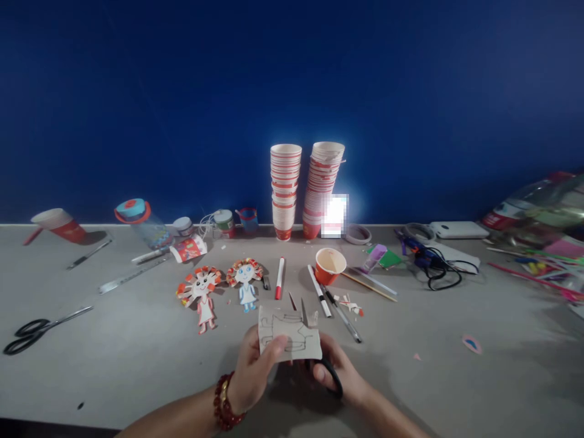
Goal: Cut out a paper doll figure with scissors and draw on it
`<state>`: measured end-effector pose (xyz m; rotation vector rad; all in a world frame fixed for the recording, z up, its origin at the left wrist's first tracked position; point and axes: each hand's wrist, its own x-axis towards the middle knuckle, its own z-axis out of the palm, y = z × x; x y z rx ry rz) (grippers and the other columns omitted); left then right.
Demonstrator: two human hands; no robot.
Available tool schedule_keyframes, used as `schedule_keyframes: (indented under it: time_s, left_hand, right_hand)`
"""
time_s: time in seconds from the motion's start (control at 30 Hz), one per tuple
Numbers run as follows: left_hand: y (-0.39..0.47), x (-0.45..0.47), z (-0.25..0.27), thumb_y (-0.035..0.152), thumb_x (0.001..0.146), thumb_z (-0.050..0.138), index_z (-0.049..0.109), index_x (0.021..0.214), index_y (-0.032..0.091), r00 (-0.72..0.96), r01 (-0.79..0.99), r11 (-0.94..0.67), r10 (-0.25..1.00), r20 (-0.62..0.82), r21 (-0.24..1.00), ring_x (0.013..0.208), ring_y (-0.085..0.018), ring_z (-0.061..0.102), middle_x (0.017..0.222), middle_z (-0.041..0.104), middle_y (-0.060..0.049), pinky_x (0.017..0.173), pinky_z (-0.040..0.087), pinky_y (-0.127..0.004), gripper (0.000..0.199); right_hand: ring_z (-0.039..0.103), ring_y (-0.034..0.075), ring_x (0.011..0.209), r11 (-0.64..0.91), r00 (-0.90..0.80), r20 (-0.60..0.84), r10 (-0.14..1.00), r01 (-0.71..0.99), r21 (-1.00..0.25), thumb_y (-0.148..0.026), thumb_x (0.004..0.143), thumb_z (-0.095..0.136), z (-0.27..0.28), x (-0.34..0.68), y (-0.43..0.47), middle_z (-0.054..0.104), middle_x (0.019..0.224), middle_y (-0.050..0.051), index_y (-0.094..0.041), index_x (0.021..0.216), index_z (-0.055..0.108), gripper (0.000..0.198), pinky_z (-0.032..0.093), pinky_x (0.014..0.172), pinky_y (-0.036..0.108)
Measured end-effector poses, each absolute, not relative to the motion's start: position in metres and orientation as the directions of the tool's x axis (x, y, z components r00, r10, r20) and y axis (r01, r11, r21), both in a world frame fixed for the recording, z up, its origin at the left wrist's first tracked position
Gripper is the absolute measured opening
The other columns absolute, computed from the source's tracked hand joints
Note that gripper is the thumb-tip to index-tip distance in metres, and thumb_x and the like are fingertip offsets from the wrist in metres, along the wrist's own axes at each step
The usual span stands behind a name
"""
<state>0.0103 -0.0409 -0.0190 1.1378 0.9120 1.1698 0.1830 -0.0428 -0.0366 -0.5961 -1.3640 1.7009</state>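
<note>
A piece of white paper (292,340) with a figure drawn in dark lines is pinched in my left hand (255,365), thumb on top. My right hand (340,368) is closed round the black handle of a pair of scissors (336,380). The scissor blades rise at the paper's far edge, and a small curled scrap stands beside them. Part of the scissors is hidden behind the paper. Just beyond lie two paper dolls, one in red outline (205,311) and one in blue outline (247,295), both with fringed red-and-white hair.
Two tall stacks of paper cups (285,201) stand against the blue wall. A red paper cup (329,267), a red marker (280,280) and pens lie ahead of my hands. Other scissors (41,328) rest at far left. A coiled black cable (433,267) and plastic bottles (524,207) are at right.
</note>
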Motion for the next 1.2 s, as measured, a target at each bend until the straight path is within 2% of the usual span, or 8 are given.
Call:
schedule_keyframes:
  time_s: [0.13, 0.23, 0.3, 0.43, 0.6, 0.8, 0.97, 1.2]
  left_hand:
    - [-0.0425, 0.0097, -0.0201, 0.042, 0.085, 0.062, 0.074, 0.089, 0.012, 0.178, -0.2, 0.034, 0.984, 0.002, 0.979, 0.061, -0.016, 0.063, 0.07, 0.072, -0.007, 0.059, 0.052, -0.025, 0.032]
    - [-0.0426, 0.0078, -0.021, 0.04, 0.084, 0.064, 0.074, 0.092, 0.013, 0.141, -0.2, 0.021, 0.99, 0.007, 0.979, 0.075, -0.021, 0.067, 0.081, 0.074, -0.009, 0.071, 0.054, -0.029, 0.03]
    - [-0.0418, 0.0065, -0.0218, 0.039, 0.084, 0.064, 0.073, 0.097, 0.014, 0.142, -0.199, 0.023, 0.99, 0.006, 0.98, 0.075, -0.02, 0.066, 0.086, 0.074, -0.009, 0.075, 0.054, -0.03, 0.03]
    - [-0.039, 0.0055, -0.0231, 0.041, 0.086, 0.061, 0.073, 0.099, 0.013, 0.167, -0.166, 0.03, 0.986, -0.002, 0.986, 0.059, -0.015, 0.06, 0.081, 0.074, -0.008, 0.064, 0.052, -0.027, 0.032]
    - [-0.0374, 0.0074, -0.0221, 0.039, 0.089, 0.058, 0.072, 0.098, 0.013, 0.193, -0.159, 0.025, 0.981, 0.006, 0.987, 0.061, -0.016, 0.059, 0.077, 0.071, -0.007, 0.061, 0.05, -0.026, 0.031]
    - [-0.0383, 0.0113, -0.0176, 0.038, 0.09, 0.056, 0.07, 0.088, 0.013, 0.212, -0.168, 0.016, 0.977, 0.02, 0.986, 0.062, -0.014, 0.058, 0.073, 0.069, -0.005, 0.06, 0.049, -0.024, 0.03]
    - [-0.0386, 0.0124, -0.0148, 0.039, 0.09, 0.057, 0.072, 0.097, 0.012, 0.199, -0.149, 0.006, 0.98, 0.024, 0.989, 0.063, -0.015, 0.059, 0.079, 0.071, -0.007, 0.066, 0.051, -0.027, 0.031]
    - [-0.0368, 0.013, -0.0186, 0.04, 0.088, 0.058, 0.072, 0.1, 0.012, 0.18, -0.17, 0.015, 0.984, 0.015, 0.985, 0.069, -0.017, 0.062, 0.084, 0.072, -0.009, 0.068, 0.053, -0.029, 0.033]
  right_hand:
    - [0.04, 0.01, 0.055, -0.036, -0.539, 0.143, 0.83, -0.307, -0.951, -0.07, 0.075, 0.062, -0.0335, 0.1838, -0.0414, 0.054, 0.073, 0.001, -0.016, 0.102, 0.063, 0.06, 0.032, 0.049, 0.02]
    - [0.041, 0.01, 0.057, -0.016, -0.532, 0.147, 0.834, -0.289, -0.957, -0.068, 0.076, 0.063, -0.033, 0.1848, -0.04, 0.051, 0.069, 0.0, -0.015, 0.1, 0.064, 0.058, 0.031, 0.048, 0.02]
    - [0.041, 0.01, 0.057, -0.003, -0.526, 0.152, 0.837, -0.282, -0.96, -0.067, 0.076, 0.064, -0.0333, 0.1852, -0.0387, 0.051, 0.068, 0.0, -0.015, 0.099, 0.065, 0.057, 0.031, 0.048, 0.019]
    - [0.039, 0.009, 0.053, -0.009, -0.517, 0.135, 0.845, -0.266, -0.964, -0.068, 0.076, 0.063, -0.0346, 0.185, -0.0373, 0.058, 0.072, 0.002, -0.015, 0.1, 0.065, 0.058, 0.031, 0.046, 0.018]
    - [0.039, 0.008, 0.05, -0.019, -0.486, 0.116, 0.866, -0.263, -0.965, -0.067, 0.076, 0.064, -0.0349, 0.1835, -0.0391, 0.063, 0.075, 0.004, -0.015, 0.101, 0.065, 0.057, 0.033, 0.046, 0.02]
    - [0.046, 0.011, 0.055, -0.021, -0.464, 0.114, 0.879, -0.275, -0.961, -0.064, 0.078, 0.065, -0.0314, 0.1818, -0.0393, 0.064, 0.074, 0.004, -0.016, 0.1, 0.064, 0.054, 0.037, 0.051, 0.021]
    - [0.054, 0.016, 0.065, -0.008, -0.425, 0.1, 0.9, -0.246, -0.969, -0.064, 0.077, 0.065, -0.0321, 0.1811, -0.0393, 0.065, 0.074, 0.005, -0.016, 0.096, 0.063, 0.052, 0.041, 0.058, 0.024]
    - [0.046, 0.012, 0.056, 0.003, -0.406, 0.093, 0.909, -0.217, -0.976, -0.065, 0.078, 0.063, -0.0391, 0.1812, -0.0411, 0.064, 0.075, 0.005, -0.016, 0.094, 0.063, 0.051, 0.036, 0.05, 0.022]
